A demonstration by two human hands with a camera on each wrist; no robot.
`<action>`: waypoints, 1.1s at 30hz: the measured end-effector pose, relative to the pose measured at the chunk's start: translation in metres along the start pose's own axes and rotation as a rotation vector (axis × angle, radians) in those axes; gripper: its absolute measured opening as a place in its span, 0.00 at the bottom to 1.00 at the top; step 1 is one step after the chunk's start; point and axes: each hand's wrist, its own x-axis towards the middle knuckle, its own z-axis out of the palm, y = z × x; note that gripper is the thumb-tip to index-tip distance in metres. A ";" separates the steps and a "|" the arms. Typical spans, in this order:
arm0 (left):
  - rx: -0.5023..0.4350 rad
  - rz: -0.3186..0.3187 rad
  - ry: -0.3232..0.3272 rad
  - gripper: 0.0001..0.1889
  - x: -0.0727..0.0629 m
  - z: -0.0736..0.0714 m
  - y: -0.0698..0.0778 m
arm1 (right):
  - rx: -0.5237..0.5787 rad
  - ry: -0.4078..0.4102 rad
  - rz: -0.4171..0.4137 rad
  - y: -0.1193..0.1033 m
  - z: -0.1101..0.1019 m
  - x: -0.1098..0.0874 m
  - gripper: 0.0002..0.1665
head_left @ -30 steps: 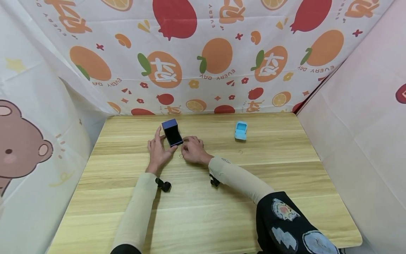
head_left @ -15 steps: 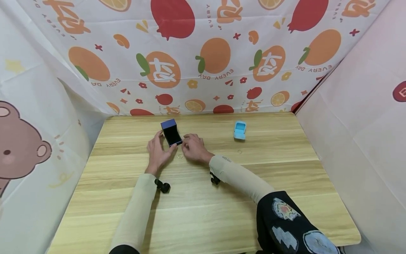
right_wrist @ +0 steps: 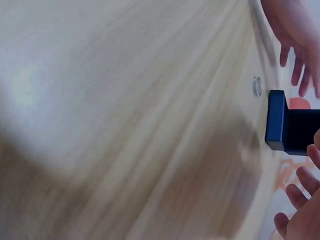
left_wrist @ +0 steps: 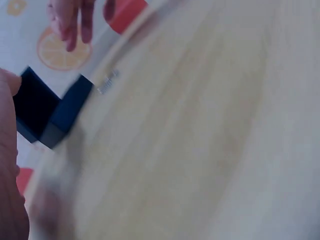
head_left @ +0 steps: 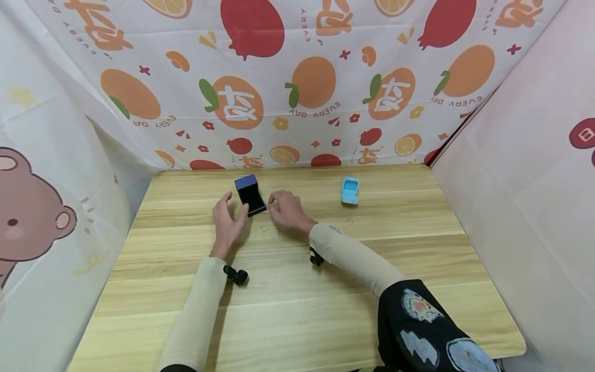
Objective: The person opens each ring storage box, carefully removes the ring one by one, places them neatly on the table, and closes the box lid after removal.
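A dark blue ring box (head_left: 251,195) stands on the table with its lid raised, showing a black inside. My left hand (head_left: 228,225) is at its left side, fingers spread and thumb near the front corner. At the right front corner is my right hand (head_left: 288,211), fingers loosely bent, with nothing visible in them. A ring (head_left: 263,229) lies on the wood just in front of the box; it also shows as a small silvery ring (right_wrist: 257,86) in the right wrist view. Whether a fingertip touches the box is hard to tell.
A light blue ring box (head_left: 350,191) stands with its lid up at the back right. Before it lies another thin ring (head_left: 350,221), faint against the wood. A patterned cloth (head_left: 297,103) hangs behind the table (head_left: 288,310).
My left hand has drawn back from the blue ring box toward the left and front, its thumb coming off the front corner. The right hand has shifted slightly, fingers loosening. Both boxes stay put.
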 end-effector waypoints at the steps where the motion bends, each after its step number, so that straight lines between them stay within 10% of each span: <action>1: -0.011 0.005 0.010 0.34 0.001 -0.001 0.003 | 0.010 0.006 0.005 0.001 -0.002 0.001 0.11; 12: 0.026 0.162 0.121 0.28 0.034 -0.014 0.043 | 0.079 0.041 0.004 -0.004 -0.028 0.009 0.23; 24: 0.155 0.394 0.003 0.27 0.051 0.005 0.116 | 0.120 0.132 0.049 -0.012 -0.080 0.012 0.32; 33: 0.270 0.388 -0.080 0.27 0.050 0.027 0.143 | 0.068 0.235 0.115 -0.005 -0.102 0.013 0.31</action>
